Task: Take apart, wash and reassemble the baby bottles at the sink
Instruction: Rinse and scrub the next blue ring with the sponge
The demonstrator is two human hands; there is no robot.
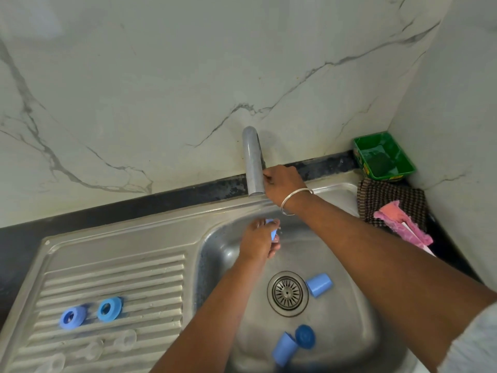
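My left hand (259,239) grips a small blue bottle part (273,232) over the sink basin (336,327), just below the tap spout (252,162). My right hand (283,184) reaches behind the spout, its fingers curled on something hidden there. In the basin lie two light blue caps (319,284) (284,349) and a darker blue ring (305,336). Two blue collar rings (72,317) (109,308) sit on the ribbed drainboard (113,281), with three clear nipples (125,340) (90,349) (52,363) in front of them.
A green tray (383,156) with a dark scrubber stands in the back right corner. A checked cloth (390,200) and a pink cloth (403,224) lie beside the sink. The drain strainer (287,292) is in the basin's middle. Marble wall behind.
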